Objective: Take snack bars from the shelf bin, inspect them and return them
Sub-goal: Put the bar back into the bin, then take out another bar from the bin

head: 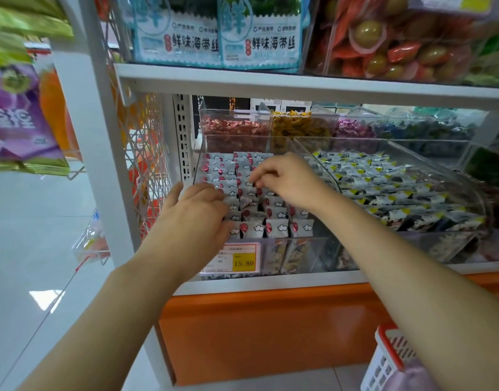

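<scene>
Rows of small snack bars [276, 227] in white wrappers with red marks and cloud shapes stand packed in a clear plastic shelf bin [304, 249]. My left hand [197, 213] lies palm down over the left rows near the bin's front left corner, with its fingers stretched onto the bars. Further back over the middle rows, my right hand [288, 179] has its fingers curled down, and the fingertips pinch the top of one bar. The bars under both hands are hidden.
A second clear bin [451, 176] of yellow-marked bars sits to the right. Candy bins [234, 128] stand behind. The upper shelf [299, 83] hangs close above. A price tag [237, 258] is on the bin front, a white post [101, 136] at left, a red-rimmed basket [389, 359] at bottom right.
</scene>
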{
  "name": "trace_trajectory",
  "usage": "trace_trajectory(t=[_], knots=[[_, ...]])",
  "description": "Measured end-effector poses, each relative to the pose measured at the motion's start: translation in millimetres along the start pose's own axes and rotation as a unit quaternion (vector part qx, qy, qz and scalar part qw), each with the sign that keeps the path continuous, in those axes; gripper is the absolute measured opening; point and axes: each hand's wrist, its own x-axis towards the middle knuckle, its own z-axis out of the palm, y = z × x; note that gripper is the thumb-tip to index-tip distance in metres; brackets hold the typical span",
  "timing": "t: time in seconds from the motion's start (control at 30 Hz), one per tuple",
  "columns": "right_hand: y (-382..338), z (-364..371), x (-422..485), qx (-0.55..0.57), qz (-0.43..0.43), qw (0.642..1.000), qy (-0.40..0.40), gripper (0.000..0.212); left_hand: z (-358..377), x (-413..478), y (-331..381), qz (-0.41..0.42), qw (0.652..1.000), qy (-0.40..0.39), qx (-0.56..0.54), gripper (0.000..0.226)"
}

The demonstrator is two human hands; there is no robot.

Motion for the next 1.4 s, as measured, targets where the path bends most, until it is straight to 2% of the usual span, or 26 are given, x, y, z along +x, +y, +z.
trace_trajectory(t=[0.13,0.23,0.33,0.43,0.57,0.67,0.77,0.9,1.0,1.07,1.2,1.4], knots=[[1,11,14,-0.206,-0.046,0.976,-0.054,0.019,0,0,-1,-0.002,1.0,0.004,-0.015,0.033],[-3,18,18,-0.234,-0.056,0.969,-0.06,0.017,-1,-1,-1,-0.002,1.0,0.009,-0.022,0.033],[-5,12,15,-0.151,-0.056,0.986,-0.03,0.01,-2,-1,-1,-0.002,0.999,0.02,-0.026,0.033],[-6,-2,6,-0.034,-0.052,0.996,0.062,0.007,-4,-2,0,-0.003,0.997,0.057,-0.048,0.031],[-8,-23,-19,0.046,-0.03,0.97,0.235,0.007,-10,-1,6,-0.024,0.989,0.129,-0.066,0.033],[-5,-28,-43,0.178,0.002,0.939,0.295,0.007,-14,-1,15,-0.028,0.982,0.159,-0.101,0.038],[-1,-25,-65,0.324,0.039,0.897,0.297,0.013,-12,0,26,-0.054,0.959,0.123,-0.248,0.045],[6,-17,-83,0.439,0.065,0.854,0.272,0.014,-9,2,35,-0.104,0.879,0.08,-0.459,0.019],[12,-14,-89,0.473,0.067,0.848,0.23,0.015,-9,2,36,-0.152,0.814,0.067,-0.557,0.014],[16,-13,-91,0.47,0.07,0.854,0.213,0.019,-8,2,36,-0.173,0.788,0.056,-0.588,0.016],[17,-11,-94,0.452,0.092,0.855,0.236,0.013,-4,4,36,-0.188,0.762,0.041,-0.618,0.018],[16,-13,-94,0.539,0.139,0.801,0.221,0.014,1,6,37,-0.184,0.759,0.045,-0.623,0.015]])
